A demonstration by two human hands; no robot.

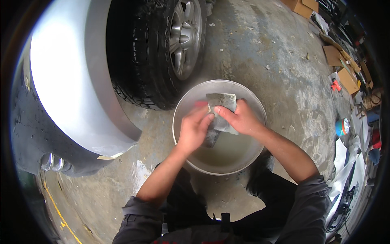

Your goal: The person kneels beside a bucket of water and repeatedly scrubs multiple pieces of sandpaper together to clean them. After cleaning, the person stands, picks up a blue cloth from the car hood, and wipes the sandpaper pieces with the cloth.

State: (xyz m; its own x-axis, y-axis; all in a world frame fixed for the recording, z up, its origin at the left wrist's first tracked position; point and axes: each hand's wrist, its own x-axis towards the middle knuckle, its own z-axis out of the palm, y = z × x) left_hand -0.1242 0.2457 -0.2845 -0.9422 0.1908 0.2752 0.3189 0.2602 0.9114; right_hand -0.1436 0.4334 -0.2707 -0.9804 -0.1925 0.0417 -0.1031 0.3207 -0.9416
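Over a round metal tub (pixel 177 118) of cloudy water (pixel 227 152), my right hand (pixel 243 118) grips a wet grey sheet that looks like sandpaper (pixel 221 99), its thumb pressed flat on top and fingers behind. My left hand (pixel 195 128) closes at the sheet's left edge, thumb against the fingers; its far fingers are smeared by motion. A small blurred red patch (pixel 200 104) shows beside those fingers; I cannot make out what it is. Below the hands, a darker grey piece (pixel 211 138) hangs over the water, partly hidden.
At left stand a silver car fender (pixel 69 81) and a black tire (pixel 150 53) with a silver wheel (pixel 187 38). Cardboard boxes (pixel 347 79), an orange-red object (pixel 335 84), a blue-and-orange can (pixel 342 127) and white sheeting (pixel 345 171) line the right side. My legs straddle the tub's near side.
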